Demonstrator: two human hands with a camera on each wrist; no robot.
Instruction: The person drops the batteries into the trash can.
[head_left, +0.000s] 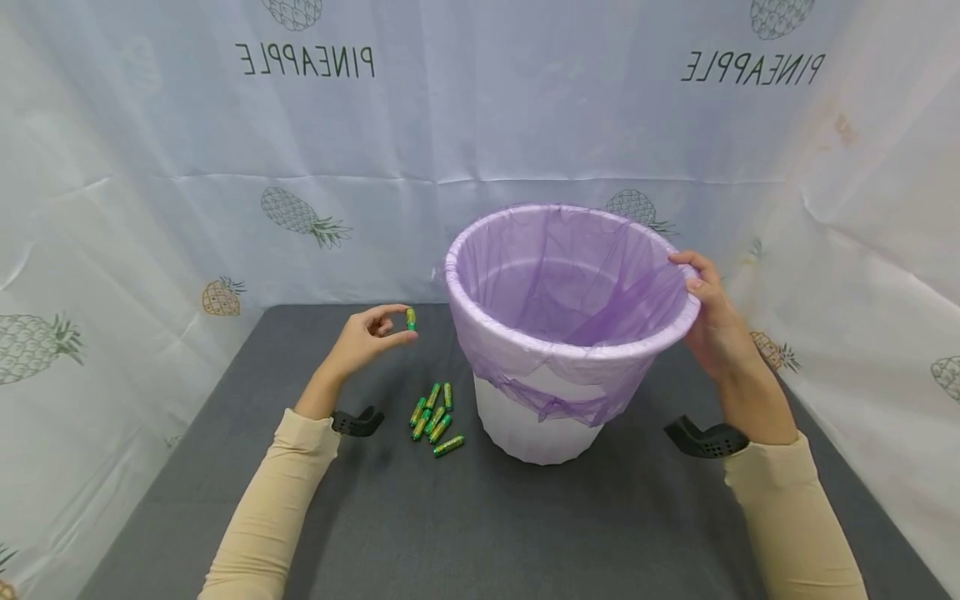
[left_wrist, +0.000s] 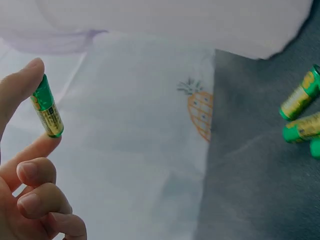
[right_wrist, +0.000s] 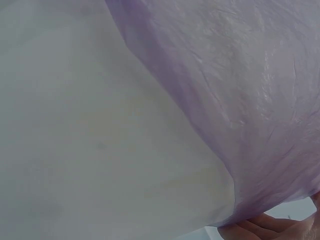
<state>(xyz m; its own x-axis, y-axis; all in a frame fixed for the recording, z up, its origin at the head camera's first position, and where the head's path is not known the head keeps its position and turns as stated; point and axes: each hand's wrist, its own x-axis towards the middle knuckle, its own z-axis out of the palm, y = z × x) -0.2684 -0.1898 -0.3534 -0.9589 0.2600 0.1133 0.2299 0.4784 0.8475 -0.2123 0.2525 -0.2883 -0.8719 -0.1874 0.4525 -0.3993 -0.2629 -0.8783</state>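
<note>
Between thumb and index fingertip, my left hand pinches a small green and gold battery above the table, left of the bin. The left wrist view shows the same battery held at its two ends, with the other fingers curled. My right hand grips the right rim of a white trash bin. A thin purple trash bag lines the bin and folds over its rim. Several loose batteries lie on the table by the bin's left side. In the right wrist view, bin and bag hide most of the right hand.
The dark grey table extends under everything. A pale curtain printed with pineapples hangs behind it and along both sides. Black wrist straps sit on both forearms, below the light sleeves.
</note>
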